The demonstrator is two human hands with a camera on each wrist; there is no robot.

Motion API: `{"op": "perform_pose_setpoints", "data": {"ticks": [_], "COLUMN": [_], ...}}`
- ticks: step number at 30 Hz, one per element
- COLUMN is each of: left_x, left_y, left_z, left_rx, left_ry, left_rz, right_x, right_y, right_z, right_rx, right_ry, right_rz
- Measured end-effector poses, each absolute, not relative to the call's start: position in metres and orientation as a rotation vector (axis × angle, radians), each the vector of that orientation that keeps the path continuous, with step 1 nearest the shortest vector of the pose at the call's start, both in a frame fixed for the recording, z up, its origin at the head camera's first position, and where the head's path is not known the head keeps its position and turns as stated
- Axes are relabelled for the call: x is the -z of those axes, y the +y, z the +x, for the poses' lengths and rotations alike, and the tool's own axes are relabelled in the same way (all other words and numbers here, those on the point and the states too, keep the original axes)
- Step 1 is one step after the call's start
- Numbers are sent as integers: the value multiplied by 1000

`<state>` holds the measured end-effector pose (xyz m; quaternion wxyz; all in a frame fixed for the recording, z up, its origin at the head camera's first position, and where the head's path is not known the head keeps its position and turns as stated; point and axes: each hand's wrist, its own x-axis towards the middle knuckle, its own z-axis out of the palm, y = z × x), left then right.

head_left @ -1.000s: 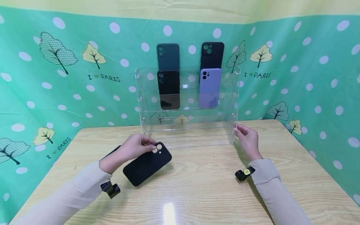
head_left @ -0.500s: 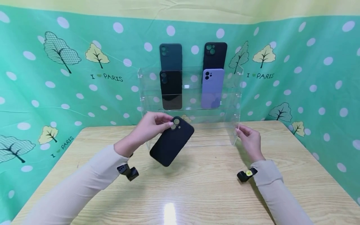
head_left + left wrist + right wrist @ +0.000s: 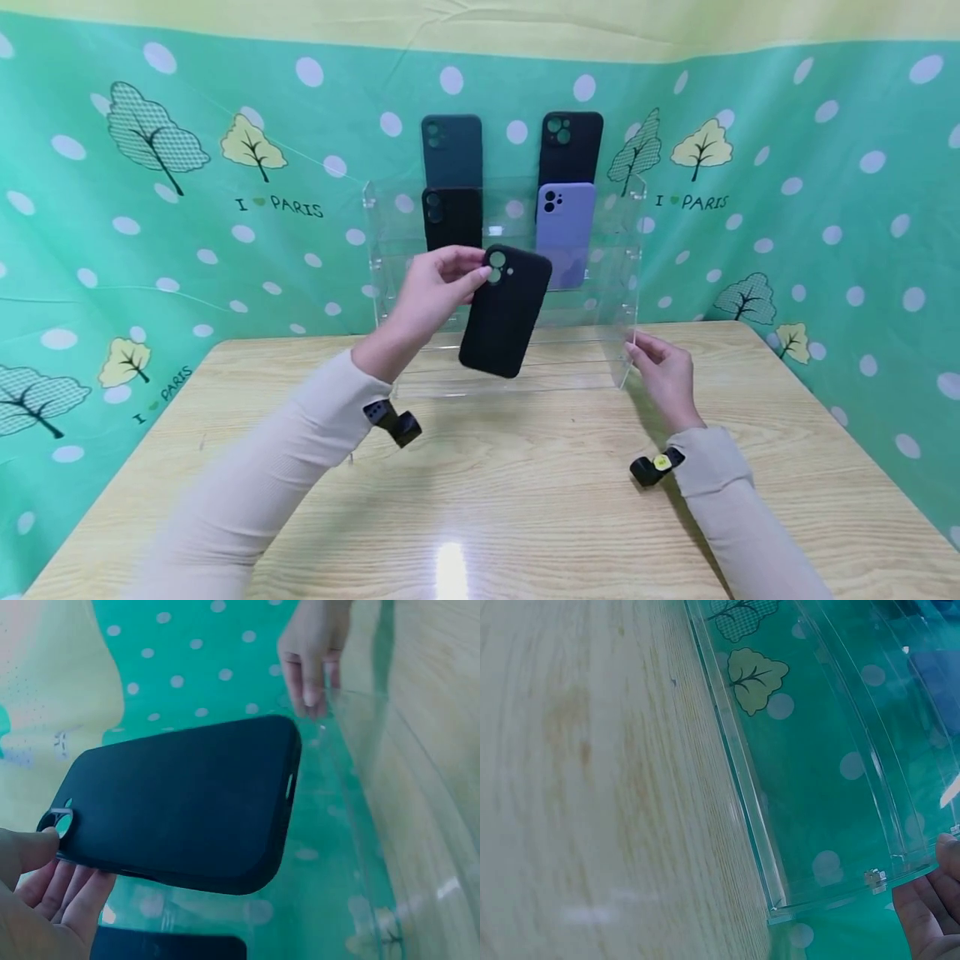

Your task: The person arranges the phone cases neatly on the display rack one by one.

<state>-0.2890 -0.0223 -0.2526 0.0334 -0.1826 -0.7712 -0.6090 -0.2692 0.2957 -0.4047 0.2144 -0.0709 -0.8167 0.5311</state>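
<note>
My left hand [image 3: 429,296] pinches a black phone case [image 3: 508,321] at its camera-cutout end, thumb in front and fingers behind. The case hangs tilted before the clear acrylic display rack [image 3: 628,312], overlapping its middle tiers in the head view. From the left wrist, the case's plain back [image 3: 180,802] and bottom slot show. At the rack's lower right side, my right hand [image 3: 666,375] holds the edge of the side panel between thumb and fingers; the right wrist view shows these fingers [image 3: 919,907] against the panel near a small metal fitting [image 3: 875,880].
Upright on the rack's upper tiers stand a dark teal case [image 3: 453,154], a black case [image 3: 453,218] below it, another black case [image 3: 572,150] and a lilac case [image 3: 566,229]. The wooden table [image 3: 540,500] meets a green dotted curtain [image 3: 292,267] behind the rack.
My left hand has lifted the black phone case from low over the table's left, up and right to the rack, turning it more upright. The right hand has stayed at the panel.
</note>
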Motion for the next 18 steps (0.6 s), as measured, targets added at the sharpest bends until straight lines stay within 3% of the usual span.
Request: {"op": "perform_pose_setpoints", "data": {"ticks": [10, 18], "left_x": [234, 240], "left_y": [18, 52], "left_z": [-310, -324], "left_rx": [2007, 2006], "left_ry": [-2108, -1840], "left_rz": [-502, -394], "right_x": [405, 404], "right_y": [297, 296], "right_z": [-268, -271], "right_rx": [-1456, -1510], "right_ry": [-2272, -2237], "right_rz": [-176, -171]}}
